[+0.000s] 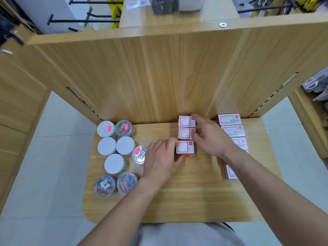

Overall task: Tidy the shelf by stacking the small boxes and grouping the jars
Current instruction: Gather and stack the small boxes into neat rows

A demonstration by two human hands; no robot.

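Note:
Three small red-and-white boxes lie in a line on the wooden shelf (177, 196): a far box (186, 120), a middle box (185, 133) and a near box (186, 148). My left hand (162, 159) grips the near box from its left side. My right hand (211, 136) touches the right sides of the far and middle boxes, thumb curled at the middle one. A second row of the same boxes (232, 130) runs along the right, partly hidden by my right forearm. Several round jars (115, 150) stand grouped at the left, some white-lidded, some clear with coloured clips.
The shelf's wooden back panel (159, 77) rises right behind the boxes. One clear jar with a pink sticker (139, 155) stands close to my left hand. White floor shows on both sides of the shelf. Hooks and goods hang above.

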